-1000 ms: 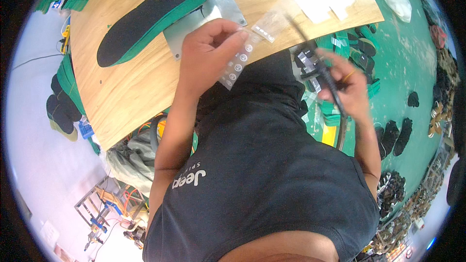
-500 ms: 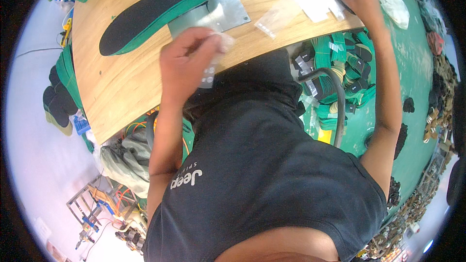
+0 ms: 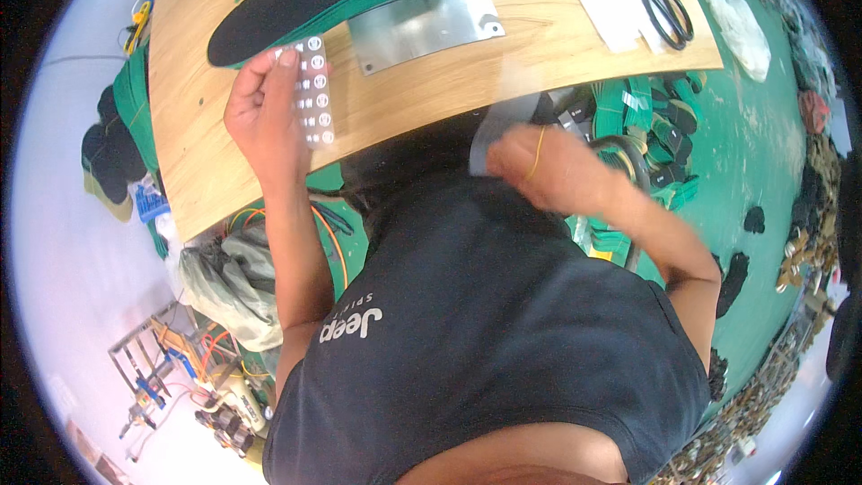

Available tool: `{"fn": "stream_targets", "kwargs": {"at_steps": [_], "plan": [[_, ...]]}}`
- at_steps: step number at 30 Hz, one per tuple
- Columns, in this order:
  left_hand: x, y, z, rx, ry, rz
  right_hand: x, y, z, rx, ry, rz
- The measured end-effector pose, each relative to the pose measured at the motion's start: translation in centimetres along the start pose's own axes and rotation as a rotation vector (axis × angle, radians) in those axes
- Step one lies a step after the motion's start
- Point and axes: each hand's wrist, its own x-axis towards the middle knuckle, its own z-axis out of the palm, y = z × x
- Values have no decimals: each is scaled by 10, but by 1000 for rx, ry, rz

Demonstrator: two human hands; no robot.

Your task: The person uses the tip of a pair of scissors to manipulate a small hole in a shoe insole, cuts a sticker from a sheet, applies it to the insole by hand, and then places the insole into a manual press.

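Observation:
My left hand pinches a clear strip of stickers with rows of small white printed marks, held upright over the table's near edge. Just beyond that hand lies a stack of black-topped insoles with green edges. One end of the stack sits over a metal plate. In front of my body, my right hand is smeared by motion, its fingers closed on a translucent plastic sheet. A yellow band circles this wrist. Part of the sheet overlaps the table edge.
Black-handled scissors rest beside white paper at the far right of the wooden table. Bundled green and black insoles lie below the right edge. A plastic bag is farther right, and a grey cloth-like heap lies lower left.
My right hand has left the scissors and paper and come down toward my body with a translucent sheet. My left hand has moved left, turning the sticker strip into full view.

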Motion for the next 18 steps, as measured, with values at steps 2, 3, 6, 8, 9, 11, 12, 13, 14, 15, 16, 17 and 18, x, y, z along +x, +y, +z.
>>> {"fn": "stream_targets", "kwargs": {"at_steps": [2, 3, 6, 8, 9, 11, 12, 13, 14, 15, 16, 17, 18], "plan": [[6, 2, -2, -36, 38, 7, -9, 1, 25, 92, -33, 207], [7, 3, 0, -73, 58, -10, -14, 7, 38, 134, -47, 312], [11, 0, -7, -170, 60, -3, -20, 57, 86, 356, 141, 391], [10, 0, -6, -166, 62, 4, -8, 87, 104, 665, 160, 820], [9, 3, -4, -173, 63, 5, 1, 105, 104, 760, 172, 906], [7, 2, 1, -242, 53, 9, 24, 115, 114, 586, 541, 612], [7, 3, 3, -255, 49, 27, 27, 116, 116, 459, 492, 552], [5, 3, 3, -270, 49, 37, 31, 114, 116, 333, 444, 490], [3, 2, 1, -284, 47, 44, 31, 78, 92, 336, 239, 570], [-1, 7, 2, -208, 18, 45, 21, 52, 80, 333, 47, 656], [-3, 8, 2, -152, -44, 117, 3, 43, 88, 252, 106, 441], [-5, 7, 2, -93, -107, 190, -2, 29, 83, 243, 169, 301], [-7, 5, 3, -34, -171, 262, -2, 14, 73, 233, 230, 161]]}}
